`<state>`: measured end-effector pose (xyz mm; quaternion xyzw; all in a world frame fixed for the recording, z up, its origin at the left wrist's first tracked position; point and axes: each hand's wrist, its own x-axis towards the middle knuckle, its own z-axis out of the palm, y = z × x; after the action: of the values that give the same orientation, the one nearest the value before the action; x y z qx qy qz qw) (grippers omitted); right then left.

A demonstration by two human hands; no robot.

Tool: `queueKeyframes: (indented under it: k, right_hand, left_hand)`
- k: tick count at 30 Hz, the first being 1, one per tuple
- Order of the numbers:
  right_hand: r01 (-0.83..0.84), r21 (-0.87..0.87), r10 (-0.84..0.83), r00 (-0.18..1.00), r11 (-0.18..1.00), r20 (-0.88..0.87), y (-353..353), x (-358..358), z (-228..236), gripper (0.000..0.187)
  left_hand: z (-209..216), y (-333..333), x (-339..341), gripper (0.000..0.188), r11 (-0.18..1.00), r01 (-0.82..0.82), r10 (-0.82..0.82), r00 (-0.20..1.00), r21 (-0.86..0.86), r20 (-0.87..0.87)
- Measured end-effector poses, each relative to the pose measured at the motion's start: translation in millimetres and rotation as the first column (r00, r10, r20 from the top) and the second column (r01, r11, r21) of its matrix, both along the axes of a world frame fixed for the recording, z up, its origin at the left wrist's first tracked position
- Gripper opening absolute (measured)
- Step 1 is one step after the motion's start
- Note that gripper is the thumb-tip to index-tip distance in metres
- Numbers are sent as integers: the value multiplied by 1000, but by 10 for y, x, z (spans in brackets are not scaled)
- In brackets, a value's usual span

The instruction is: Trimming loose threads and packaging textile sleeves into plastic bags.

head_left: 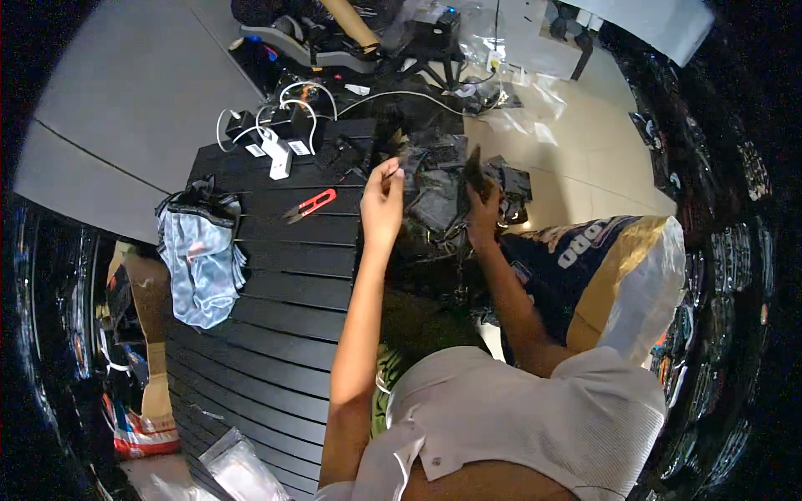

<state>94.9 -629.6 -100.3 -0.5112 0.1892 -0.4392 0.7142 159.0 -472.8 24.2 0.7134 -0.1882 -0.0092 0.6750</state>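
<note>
My left hand (384,192) is raised over the right side of the black slatted table, its fingers pinched together. Whatever they hold, if anything, is too small to make out. To its right, my right hand (484,209) grips a dark, narrow, upright piece (474,170) whose kind I cannot tell. Both hands are beside a pile of black packets (436,200), some in shiny clear plastic. Left of my left hand, red-handled thread snips (316,203) lie on the table. A stack of light blue satin garments with black trim (199,259) rests near the table's left edge.
On the far end of the slatted table (292,275) sit a white plug adapter (276,155) and looping white cables. A large navy and tan sack (589,275) stands by my right arm. A clear plastic bag (242,468) lies at the near left. Plastic scraps litter the tiled floor (585,159).
</note>
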Motion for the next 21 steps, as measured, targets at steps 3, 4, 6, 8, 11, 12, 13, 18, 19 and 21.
queueKeyframes:
  k: [3, 4, 6, 8, 11, 12, 13, 18, 19, 21]
  right_hand:
    - [-183, -614, -109, 907, 768, -408, 96, 80, -274, 43]
    - [-362, -676, 30, 893, 641, -450, 179, 73, -294, 49]
    - [-481, -731, -26, 827, 484, -561, 533, -81, -553, 45]
    - [-586, -745, -139, 749, 318, -648, 554, -142, -765, 42]
    - [-364, -548, -40, 806, 753, -590, 322, -111, -852, 51]
    - [-237, -647, -184, 839, 725, -513, 350, -27, -677, 45]
    - [-131, -705, -236, 886, 697, -398, 260, 63, -519, 39]
    - [-43, -795, -113, 984, 606, -140, 894, 382, 819, 33]
    - [-70, -823, -65, 990, 564, -128, 1076, 370, 958, 31]
    - [-138, -865, 136, 987, 482, -82, 1415, 374, 1039, 33]
  left_hand:
    - [54, 209, -55, 27, 997, -71, 71, 997, 13, -33]
    - [50, 268, -81, 26, 998, -67, 66, 997, -8, -47]
    - [5, 433, -135, 25, 997, -44, 38, 994, -56, -103]
    - [27, 550, -290, 25, 997, -73, 73, 997, 2, -36]
    - [-45, 1143, -571, 26, 961, -216, 194, 972, 175, 132]
    - [-46, 1444, -704, 26, 928, -353, 341, 934, 121, 105]
    - [-55, 1665, -793, 25, 881, -469, 465, 882, 60, 69]
    - [-148, 2439, -1080, 25, 669, -743, 743, 669, 9, 19]
    - [-121, 2463, -1118, 25, 670, -742, 741, 670, 28, 45]
    - [-126, 2562, -1260, 29, 617, -765, 747, 643, 183, 169]
